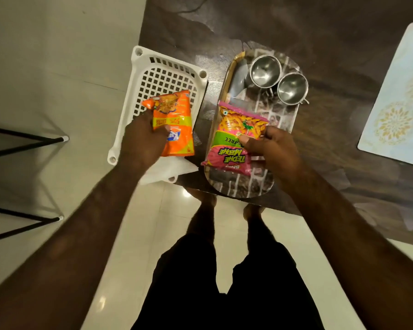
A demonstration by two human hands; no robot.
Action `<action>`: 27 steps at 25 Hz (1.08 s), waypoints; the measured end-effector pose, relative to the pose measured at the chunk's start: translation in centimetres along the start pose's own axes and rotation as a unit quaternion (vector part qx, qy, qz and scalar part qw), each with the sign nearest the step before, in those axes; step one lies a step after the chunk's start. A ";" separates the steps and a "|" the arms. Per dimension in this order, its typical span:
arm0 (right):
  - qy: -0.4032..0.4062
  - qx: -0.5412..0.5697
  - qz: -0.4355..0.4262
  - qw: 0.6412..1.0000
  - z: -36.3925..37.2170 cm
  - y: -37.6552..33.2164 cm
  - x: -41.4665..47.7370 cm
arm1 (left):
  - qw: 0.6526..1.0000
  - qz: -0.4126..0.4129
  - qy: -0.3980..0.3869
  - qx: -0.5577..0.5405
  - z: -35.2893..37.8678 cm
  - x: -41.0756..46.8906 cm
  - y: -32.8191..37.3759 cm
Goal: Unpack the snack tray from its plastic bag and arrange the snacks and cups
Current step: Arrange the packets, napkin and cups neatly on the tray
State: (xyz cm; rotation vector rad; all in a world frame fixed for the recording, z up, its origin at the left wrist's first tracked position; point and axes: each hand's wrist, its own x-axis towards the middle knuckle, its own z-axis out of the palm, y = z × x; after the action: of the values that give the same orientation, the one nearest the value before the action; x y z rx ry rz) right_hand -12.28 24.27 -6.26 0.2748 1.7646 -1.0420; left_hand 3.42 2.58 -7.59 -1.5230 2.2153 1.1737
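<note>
While the person stands on the pale floor (45,67), both arms reach out over the dark table (332,55). A white basket (167,75) with many little square holes sits at the table's left edge and hangs partly over the floor. Something white and thin (167,171) lies at the basket's near end; I cannot tell if it is the plastic bag. Just beside the basket, to the right, lies a long snack tray (227,84) with round corners. A pale mat (396,103) with gold flower shapes lies well apart, on the far right.

The left hand (141,139) is closed around an orange snack packet (174,122) and holds it over the basket. The right hand (272,148) pinches a pink snack packet (234,141) with thumb and fingers, over the near half of the tray.

At the far end of the tray stand two shiny steel cups. The left cup (265,70) and the right cup (292,88) are touching, side by side, both upright with open tops.
</note>
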 end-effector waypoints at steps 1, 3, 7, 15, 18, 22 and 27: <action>-0.019 0.001 0.003 1.000 1.3 -0.7 -0.5 | 1.000 -0.023 0.020 0.006 -1.4 0.6 -1.1; -0.051 0.006 0.007 0.999 4.5 -1.8 -0.6 | 0.998 -0.056 0.026 0.021 -3.4 1.8 -2.9; -0.080 0.003 -0.022 0.997 10.0 -3.3 0.4 | 0.994 -0.080 0.039 0.058 -5.0 3.3 -4.6; -0.011 -0.041 -0.019 0.999 6.5 -1.3 0.2 | 0.978 0.091 0.144 0.123 -5.4 1.2 -2.7; 0.031 -0.065 -0.042 0.997 2.5 -0.9 -0.1 | 0.976 0.158 0.112 0.096 -3.6 0.6 0.8; 0.128 -0.091 -0.113 0.981 -3.4 -1.4 1.3 | 0.969 0.224 -0.043 0.094 1.5 0.9 7.4; 0.222 -0.201 -0.192 0.934 -9.5 -2.8 4.5 | 0.955 0.246 -0.062 0.157 8.4 2.3 15.4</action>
State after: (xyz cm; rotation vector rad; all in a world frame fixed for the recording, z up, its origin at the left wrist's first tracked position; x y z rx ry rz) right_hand -22.23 28.50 -7.68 -0.1118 2.4661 -0.8968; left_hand -12.96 9.21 -6.96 -0.7771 2.6156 0.9285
